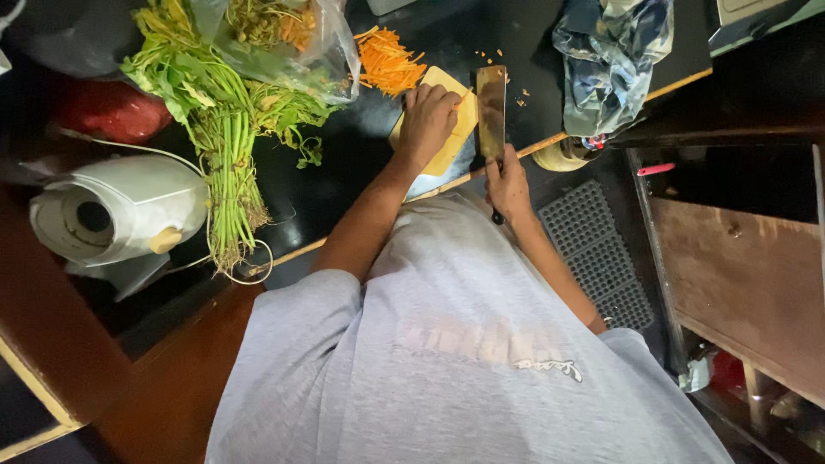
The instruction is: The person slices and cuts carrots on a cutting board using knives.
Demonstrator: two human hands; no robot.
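Right hand [509, 182] is clamped on the handle of a cleaver [491, 110]; I see the blade's long axis running straight away from the body, tip end pointing up-frame, handle toward the shirt. Blade sits flat-side up over the right edge of the yellow cutting board [450, 129], which lies on the dark countertop [344, 185]. Left hand [427, 122] rests knuckles-up on the board, fingers curled together; I cannot tell what is under them. Hands near each other, not touching. Pile of shredded carrot [388, 60] lies just beyond the board's far-left corner, strips mostly fanned up-left; a few orange bits scattered near the blade tip. Bunch of leafy greens [225, 120] lies left of it, stems pointing toward the body, roots nearest. Clear plastic bag [292, 43] overlaps the greens' tops. Paper roll [120, 215] far left. Crumpled plastic bag [610, 60] right of the cleaver.
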